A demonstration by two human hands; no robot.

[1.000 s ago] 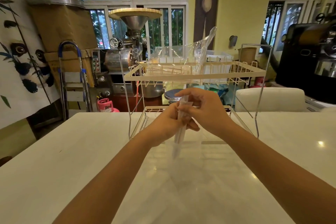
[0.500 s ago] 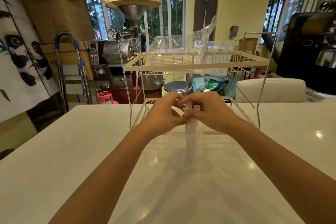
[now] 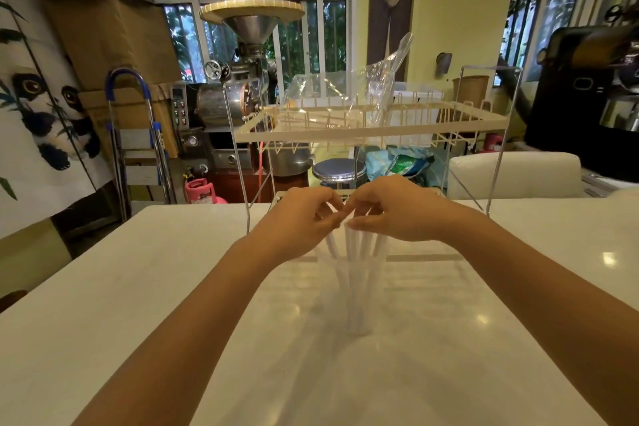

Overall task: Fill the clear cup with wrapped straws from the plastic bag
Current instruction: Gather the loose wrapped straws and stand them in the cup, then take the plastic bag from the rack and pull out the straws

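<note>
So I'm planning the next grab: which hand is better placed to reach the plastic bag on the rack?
Probably the right hand: the bag sits slightly to its side. Both hands are at the straws, so it's close.

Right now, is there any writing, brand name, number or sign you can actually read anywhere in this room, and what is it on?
None can be read.
Pink gas canister: a pale label, too blurred to read.
Control panel on the roasting machine: small display and buttons, too small to read.
Blue-green bag behind the wire rack: printing, too blurred.
Wrapped straws, clear cup and plastic bag: no print visible.
</note>
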